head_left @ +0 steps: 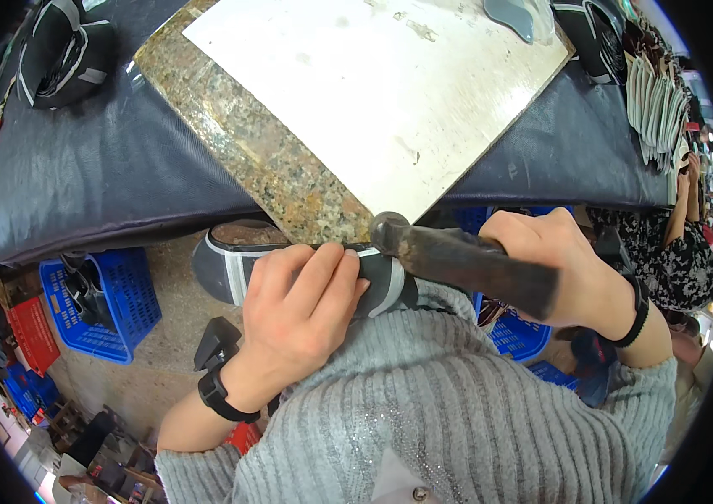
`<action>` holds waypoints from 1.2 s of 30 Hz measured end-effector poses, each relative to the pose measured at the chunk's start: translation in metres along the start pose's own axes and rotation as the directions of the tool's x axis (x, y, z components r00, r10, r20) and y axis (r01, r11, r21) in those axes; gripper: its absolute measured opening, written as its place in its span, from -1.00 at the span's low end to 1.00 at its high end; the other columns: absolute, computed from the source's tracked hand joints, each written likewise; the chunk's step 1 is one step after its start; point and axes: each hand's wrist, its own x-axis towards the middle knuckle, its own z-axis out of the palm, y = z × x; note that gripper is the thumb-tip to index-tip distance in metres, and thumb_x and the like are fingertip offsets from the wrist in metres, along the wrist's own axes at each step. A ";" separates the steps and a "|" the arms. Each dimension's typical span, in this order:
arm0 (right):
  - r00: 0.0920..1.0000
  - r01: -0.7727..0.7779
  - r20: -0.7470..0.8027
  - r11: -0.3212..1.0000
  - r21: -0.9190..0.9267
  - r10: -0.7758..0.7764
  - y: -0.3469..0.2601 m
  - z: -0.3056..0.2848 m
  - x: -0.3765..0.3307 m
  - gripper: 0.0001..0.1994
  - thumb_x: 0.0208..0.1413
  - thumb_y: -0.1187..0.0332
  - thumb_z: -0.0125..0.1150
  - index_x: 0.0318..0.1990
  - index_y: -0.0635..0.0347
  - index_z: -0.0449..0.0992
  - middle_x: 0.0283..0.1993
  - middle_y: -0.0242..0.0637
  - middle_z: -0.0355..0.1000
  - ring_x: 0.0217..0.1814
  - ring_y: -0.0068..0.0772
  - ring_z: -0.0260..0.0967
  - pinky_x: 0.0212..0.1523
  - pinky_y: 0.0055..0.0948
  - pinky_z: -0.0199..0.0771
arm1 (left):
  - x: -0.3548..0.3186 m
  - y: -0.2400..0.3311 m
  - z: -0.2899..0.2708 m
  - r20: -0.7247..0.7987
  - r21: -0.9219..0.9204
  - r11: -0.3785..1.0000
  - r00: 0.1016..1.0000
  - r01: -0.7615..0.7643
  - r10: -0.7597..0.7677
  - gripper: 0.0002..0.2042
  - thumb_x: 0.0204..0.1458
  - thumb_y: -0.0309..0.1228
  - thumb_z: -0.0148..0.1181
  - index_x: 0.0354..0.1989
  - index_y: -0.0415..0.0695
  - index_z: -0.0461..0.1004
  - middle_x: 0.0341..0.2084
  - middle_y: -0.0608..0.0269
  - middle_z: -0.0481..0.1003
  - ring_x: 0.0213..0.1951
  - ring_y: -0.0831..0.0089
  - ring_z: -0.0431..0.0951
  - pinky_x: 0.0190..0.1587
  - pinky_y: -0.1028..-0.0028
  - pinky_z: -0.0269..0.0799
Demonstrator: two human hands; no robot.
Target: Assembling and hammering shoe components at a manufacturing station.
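My left hand [302, 302] presses down on a dark grey shoe upper [230, 267] with a light stripe, held against the near corner of a speckled granite slab [264, 160]. In my right hand [562, 269] is a hammer [465, 262] with a dark worn handle; its round metal head rests on the upper's edge right at the slab corner. A white board [373, 92] lies on top of the slab. Both wrists wear black bands. My grey knitted sweater fills the lower part of the view.
A dark cloth [104, 168] covers the table. Black shoe uppers [62, 55] lie at the far left and far right, beside a stack of flat pale pieces [655, 109]. Blue plastic crates [117, 302] stand on the floor underneath.
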 end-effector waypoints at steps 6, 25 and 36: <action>0.999 -0.016 0.045 0.999 0.052 0.014 0.002 0.003 0.002 -0.71 0.01 0.26 0.31 -0.43 0.20 0.30 -0.61 -0.18 0.32 -0.61 -0.07 0.36 -0.63 -0.30 0.32 | -0.002 0.001 0.001 -0.024 -0.005 1.000 1.000 0.018 -0.018 -0.71 -0.25 -0.48 0.33 -0.28 -0.30 0.52 -0.25 0.09 0.49 -0.24 0.23 0.46 -0.25 0.35 0.42; 0.995 0.099 0.015 0.995 0.008 -0.099 0.006 0.012 0.012 -0.76 0.02 0.30 0.28 -0.40 0.21 0.32 -0.62 -0.18 0.36 -0.64 -0.10 0.36 -0.64 -0.33 0.32 | -0.004 0.001 0.005 -0.104 -0.037 0.998 0.993 0.050 -0.054 -0.67 -0.31 -0.50 0.39 -0.30 -0.30 0.51 -0.31 0.11 0.48 -0.25 0.22 0.48 -0.24 0.31 0.41; 0.989 0.025 -0.140 0.886 0.462 0.045 0.011 -0.005 -0.019 -0.79 0.05 0.43 0.24 -0.17 0.31 0.49 -0.39 -0.19 0.47 -0.43 -0.36 0.45 -0.39 -0.47 0.43 | -0.015 -0.003 -0.001 -0.097 0.076 0.992 0.991 0.102 -0.094 -0.68 -0.25 -0.44 0.42 -0.27 -0.29 0.55 -0.23 0.12 0.48 -0.23 0.20 0.46 -0.20 0.35 0.42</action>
